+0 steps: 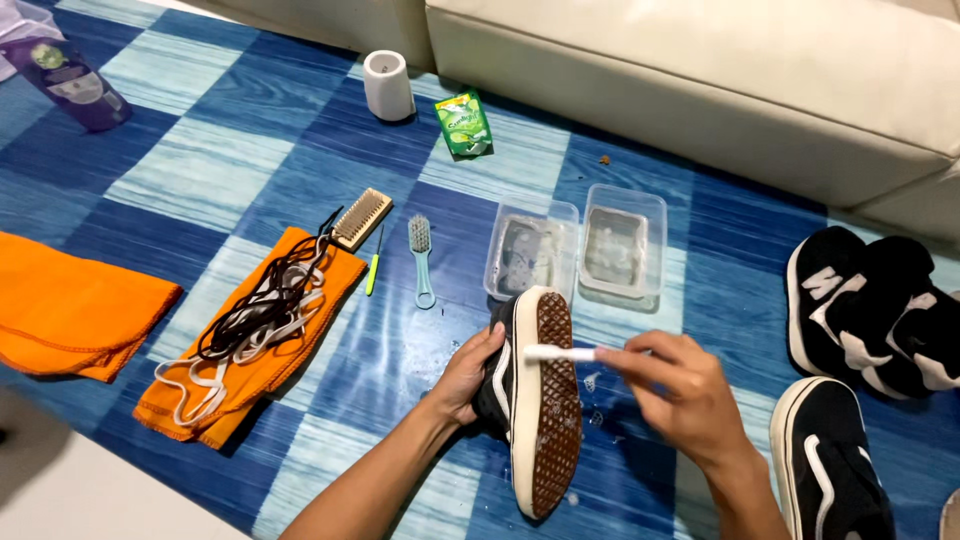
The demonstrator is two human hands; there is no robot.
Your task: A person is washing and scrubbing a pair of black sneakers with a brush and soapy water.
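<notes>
Head view: left hand (468, 372) grips black sneaker (530, 400) tipped on its side at 6 o'clock, brown waffle sole up, right hand (680, 390) closed on white toothbrush (560, 353) touching the sole, two clear plastic tubs (575, 245) at 12, laces (250, 320) on orange cloth (250, 385) at 9.

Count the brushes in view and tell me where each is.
3: a wooden brush on the mat by the laces, a pale green brush beside it, and a white brush in the right hand.
</notes>
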